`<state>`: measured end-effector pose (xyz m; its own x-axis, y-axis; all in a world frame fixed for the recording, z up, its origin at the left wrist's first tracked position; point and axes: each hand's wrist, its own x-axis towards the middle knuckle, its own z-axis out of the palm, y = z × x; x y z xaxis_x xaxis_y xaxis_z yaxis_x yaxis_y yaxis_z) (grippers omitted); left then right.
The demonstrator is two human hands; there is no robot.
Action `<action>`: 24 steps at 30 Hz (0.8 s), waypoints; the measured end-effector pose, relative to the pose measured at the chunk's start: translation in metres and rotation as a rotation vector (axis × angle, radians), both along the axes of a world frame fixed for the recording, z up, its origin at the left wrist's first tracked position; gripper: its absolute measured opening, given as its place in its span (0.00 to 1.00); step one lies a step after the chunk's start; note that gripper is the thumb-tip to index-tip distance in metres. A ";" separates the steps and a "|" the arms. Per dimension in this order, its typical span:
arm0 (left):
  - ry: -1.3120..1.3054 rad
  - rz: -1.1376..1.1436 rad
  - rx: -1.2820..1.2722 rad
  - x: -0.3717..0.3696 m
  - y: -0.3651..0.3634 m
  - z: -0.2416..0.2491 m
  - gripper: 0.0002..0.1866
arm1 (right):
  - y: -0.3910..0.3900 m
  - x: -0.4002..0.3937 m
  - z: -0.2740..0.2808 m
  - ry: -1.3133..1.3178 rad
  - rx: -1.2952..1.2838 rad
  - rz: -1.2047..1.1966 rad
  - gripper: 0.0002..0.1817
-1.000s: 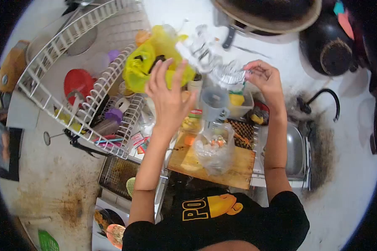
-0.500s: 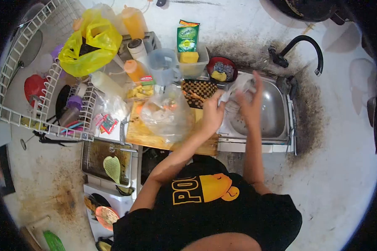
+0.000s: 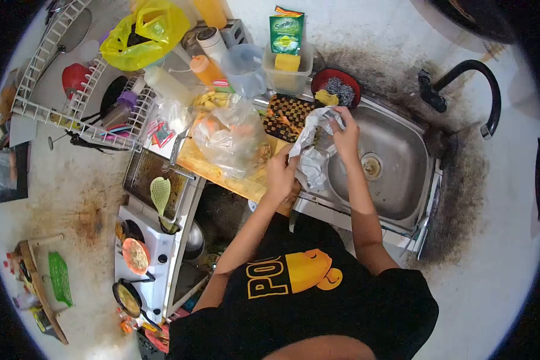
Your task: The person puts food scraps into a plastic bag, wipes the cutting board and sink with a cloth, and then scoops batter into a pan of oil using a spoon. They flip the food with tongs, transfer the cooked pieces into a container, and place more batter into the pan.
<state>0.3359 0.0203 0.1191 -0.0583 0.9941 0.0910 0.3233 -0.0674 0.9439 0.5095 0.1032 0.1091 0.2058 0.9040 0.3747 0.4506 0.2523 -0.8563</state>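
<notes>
A crumpled white cloth (image 3: 313, 163) hangs in loose folds between my hands, over the left edge of the sink (image 3: 396, 174). My left hand (image 3: 280, 175) is closed on its left side, above the right end of the wooden board (image 3: 213, 174). At its upper right, the fingers of my right hand (image 3: 345, 137) pinch the fabric. Behind the cloth lies a brown-and-black checkered mat (image 3: 285, 114) with orange scraps on it. A clear plastic bag (image 3: 229, 141) with orange pieces inside rests on the board.
Beyond the sink's corner sits a dark red bowl (image 3: 348, 84) with steel wool and a yellow sponge. A black faucet (image 3: 492, 90) arches at right. At left stand a white dish rack (image 3: 60, 117) and a stove (image 3: 153, 228) holding pans.
Both hands have moved left from over the sink basin, bringing the cloth toward the board. My right hand, blurred with fingers extended earlier, now pinches the cloth. The camera view has turned.
</notes>
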 end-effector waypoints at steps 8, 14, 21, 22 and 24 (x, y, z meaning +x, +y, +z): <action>0.045 -0.106 -0.004 0.028 -0.002 -0.013 0.18 | -0.067 -0.028 -0.031 -0.067 -0.266 0.251 0.28; 0.450 -0.290 0.089 0.003 0.045 -0.018 0.20 | -0.050 0.020 -0.037 0.065 -0.563 0.087 0.25; 1.332 0.126 -0.189 0.003 0.120 -0.054 0.34 | -0.015 0.044 -0.043 -0.122 -0.397 0.006 0.22; 1.403 0.034 -0.275 0.001 0.126 -0.054 0.36 | -0.015 0.044 -0.039 -0.113 -0.433 0.007 0.22; 1.301 0.080 -0.287 0.002 0.128 -0.040 0.35 | -0.019 0.046 -0.038 -0.105 -0.481 0.002 0.22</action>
